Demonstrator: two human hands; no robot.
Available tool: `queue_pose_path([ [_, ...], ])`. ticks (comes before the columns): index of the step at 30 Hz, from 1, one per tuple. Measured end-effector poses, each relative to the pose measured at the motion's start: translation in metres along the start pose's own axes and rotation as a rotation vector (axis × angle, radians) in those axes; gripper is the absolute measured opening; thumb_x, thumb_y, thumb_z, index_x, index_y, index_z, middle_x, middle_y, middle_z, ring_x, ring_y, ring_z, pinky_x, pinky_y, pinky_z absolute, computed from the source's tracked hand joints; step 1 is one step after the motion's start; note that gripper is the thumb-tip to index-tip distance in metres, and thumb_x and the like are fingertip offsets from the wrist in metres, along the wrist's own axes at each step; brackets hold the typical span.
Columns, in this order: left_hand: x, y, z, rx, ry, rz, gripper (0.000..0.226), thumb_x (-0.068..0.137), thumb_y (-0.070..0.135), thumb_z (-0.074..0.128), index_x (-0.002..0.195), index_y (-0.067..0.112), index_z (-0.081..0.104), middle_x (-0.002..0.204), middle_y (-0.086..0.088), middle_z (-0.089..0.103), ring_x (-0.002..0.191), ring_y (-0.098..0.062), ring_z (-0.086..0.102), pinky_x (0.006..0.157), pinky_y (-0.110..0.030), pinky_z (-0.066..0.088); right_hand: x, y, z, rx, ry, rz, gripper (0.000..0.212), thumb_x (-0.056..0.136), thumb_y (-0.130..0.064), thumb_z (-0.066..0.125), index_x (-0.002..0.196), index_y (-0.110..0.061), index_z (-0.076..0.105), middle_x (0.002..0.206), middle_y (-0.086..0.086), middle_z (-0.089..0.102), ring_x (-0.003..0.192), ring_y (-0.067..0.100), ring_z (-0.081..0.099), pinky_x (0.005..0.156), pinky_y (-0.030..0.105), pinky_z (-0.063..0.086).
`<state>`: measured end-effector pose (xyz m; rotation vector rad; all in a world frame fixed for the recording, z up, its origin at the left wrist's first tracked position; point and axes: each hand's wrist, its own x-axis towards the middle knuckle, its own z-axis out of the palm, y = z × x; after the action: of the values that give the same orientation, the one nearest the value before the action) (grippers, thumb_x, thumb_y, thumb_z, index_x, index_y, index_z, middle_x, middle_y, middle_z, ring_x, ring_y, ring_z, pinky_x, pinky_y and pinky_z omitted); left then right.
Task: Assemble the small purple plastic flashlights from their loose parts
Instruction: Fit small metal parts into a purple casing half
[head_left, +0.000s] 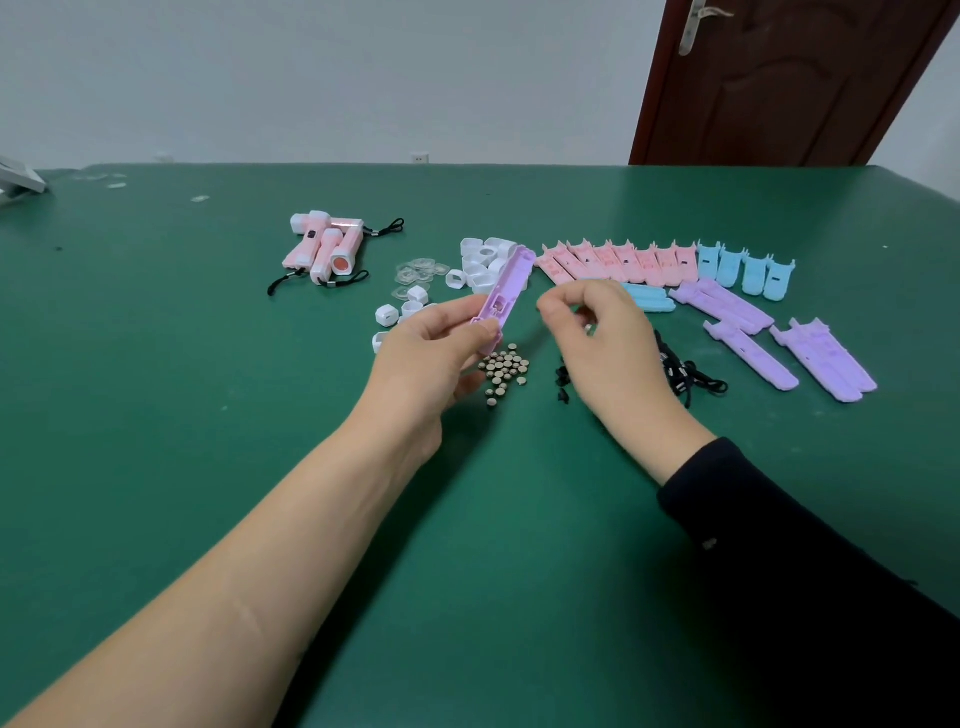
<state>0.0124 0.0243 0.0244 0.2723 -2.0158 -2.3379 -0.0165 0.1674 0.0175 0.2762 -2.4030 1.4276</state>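
Nearest the camera, a bare left forearm and a dark sleeve (779, 571) on the right reach out over the green table (208, 389). The left hand (431, 343) grips a purple shell (506, 286) by its lower end, thumb and fingers curled round it. The shell is up off the table, tilted, its open side facing us and its far end over the white caps. The right hand (597, 343) is just beside it, not touching it, with thumb and forefinger pinched together. Whether anything sits between those tips I cannot tell.

Under the hands lies a cluster of button cells (504, 369). Small black bits (562, 387) lie right of them, and black cords (691, 376) show past the right wrist. Out to the right lie more purple shells (826, 358), some stacked. Behind them is a row of pink shells (618, 260), then blue shells (748, 267). White caps (483, 260) are heaped in the middle, with clear lenses (418, 273) left of them. Farther left lies a pile of finished pink flashlights (327, 247) with black loops. At the back is a pale wall and a brown door (779, 88).
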Motion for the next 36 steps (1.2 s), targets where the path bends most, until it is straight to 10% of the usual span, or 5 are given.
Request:
queue_pose_path([
  [36,-0.0023,-0.0065,0.0070,0.069,-0.055,0.027,0.023,0.088,0.017,0.070,0.111,0.018,0.069,0.092,0.005,0.074,0.079,-0.002,0.067,0.060,-0.016,0.044,-0.0073,-0.0081,0.0048,0.058,0.090,-0.027,0.015,0.085,-0.018,0.069,0.077,-0.030,0.064,0.100,-0.008,0.046,0.079,0.006,0.049,0.073,0.001,0.035],
])
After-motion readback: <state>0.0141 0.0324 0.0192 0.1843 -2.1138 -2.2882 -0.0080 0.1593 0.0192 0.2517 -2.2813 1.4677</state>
